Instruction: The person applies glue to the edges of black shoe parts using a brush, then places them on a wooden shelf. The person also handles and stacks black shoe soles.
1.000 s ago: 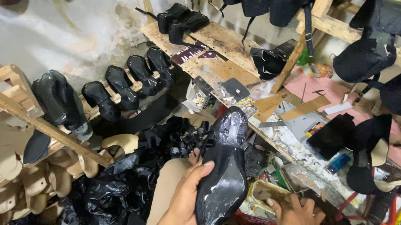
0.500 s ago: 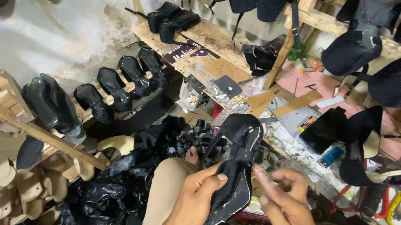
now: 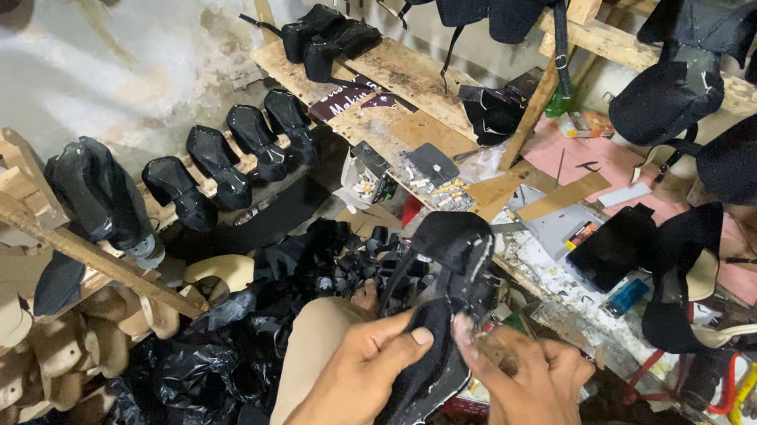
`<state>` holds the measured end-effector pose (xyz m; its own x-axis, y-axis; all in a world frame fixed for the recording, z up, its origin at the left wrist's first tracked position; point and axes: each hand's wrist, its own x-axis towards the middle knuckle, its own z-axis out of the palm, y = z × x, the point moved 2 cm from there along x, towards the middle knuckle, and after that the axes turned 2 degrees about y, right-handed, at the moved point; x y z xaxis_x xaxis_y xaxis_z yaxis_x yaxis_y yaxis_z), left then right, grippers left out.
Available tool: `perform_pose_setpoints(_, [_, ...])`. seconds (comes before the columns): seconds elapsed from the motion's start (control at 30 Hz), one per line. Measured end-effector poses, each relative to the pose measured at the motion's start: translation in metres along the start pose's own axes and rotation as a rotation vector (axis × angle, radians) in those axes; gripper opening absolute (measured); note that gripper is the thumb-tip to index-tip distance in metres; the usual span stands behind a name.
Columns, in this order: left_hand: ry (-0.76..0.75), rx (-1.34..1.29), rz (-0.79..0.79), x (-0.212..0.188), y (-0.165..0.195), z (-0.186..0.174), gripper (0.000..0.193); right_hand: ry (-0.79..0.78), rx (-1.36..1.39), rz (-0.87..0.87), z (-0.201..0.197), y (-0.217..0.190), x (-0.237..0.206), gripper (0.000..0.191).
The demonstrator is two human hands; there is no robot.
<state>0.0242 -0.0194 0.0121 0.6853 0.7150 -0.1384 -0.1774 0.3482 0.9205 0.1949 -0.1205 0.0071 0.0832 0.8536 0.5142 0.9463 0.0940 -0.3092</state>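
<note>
Both hands raised together above the person's lap

The left hand (image 3: 371, 359) comes up from below, palm turned inward, fingers curled and thumb laid across the front in a closed grip. The right hand (image 3: 524, 391) sits just beside it, back to the camera, forefinger and thumb pinched toward the left thumb.

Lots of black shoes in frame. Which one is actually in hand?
The black shoe at bottom centre, sole side up: the left hand grips its middle and the right hand pinches its edge. The row of black shoes on the wooden rack sits untouched.
</note>
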Motion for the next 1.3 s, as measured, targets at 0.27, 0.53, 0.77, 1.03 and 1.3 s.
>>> perform_pose_setpoints(0.27, [-0.004, 0.06, -0.005, -0.006, 0.004, 0.004, 0.035, 0.051, 0.07, -0.042, -0.01, 0.01, 0.004, 0.077])
perform_pose_setpoints(0.53, [0.045, 0.082, 0.03, -0.003, 0.013, 0.001, 0.039, 0.118, 0.383, -0.121, -0.005, 0.003, -0.002, 0.063])
perform_pose_setpoints(0.77, [0.049, 0.033, 0.055, 0.0, 0.012, 0.008, 0.038, 0.089, 0.094, -0.197, -0.003, 0.007, -0.006, 0.068])
perform_pose_setpoints(1.03, [0.086, 0.045, 0.081, 0.001, 0.015, 0.009, 0.036, 0.149, 0.064, -0.248, 0.002, -0.011, -0.023, 0.068])
perform_pose_setpoints(1.3, [0.049, 0.046, 0.062, -0.002, 0.013, 0.01, 0.034, 0.12, 0.076, 0.072, 0.003, -0.005, -0.015, 0.076])
